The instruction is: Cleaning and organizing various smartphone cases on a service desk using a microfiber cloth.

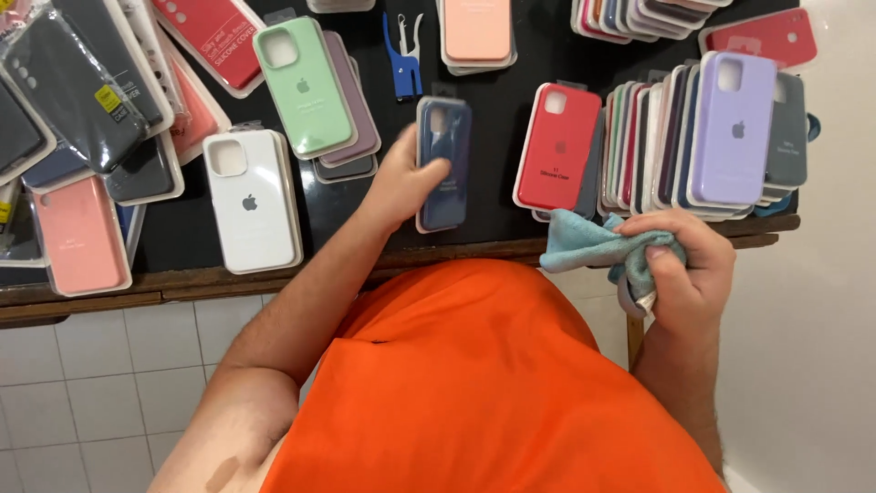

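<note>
My left hand (401,183) grips the left edge of a dark blue phone case in its clear package (447,160), which lies flat on the black table top (497,110). My right hand (684,265) is closed around a crumpled light blue cloth (584,242) at the table's front edge. A red packaged case (558,146) lies just right of the blue one. Beyond it stands a row of several packaged cases on edge, with a lilac case (735,128) in front.
A white case (251,196), a green case (303,87) on a stack, a pink case (80,233), dark cases at the far left and a peach case (476,32) lie about the table. A blue staple remover (403,59) lies at the back. The table's wooden edge (91,297) borders white floor tiles.
</note>
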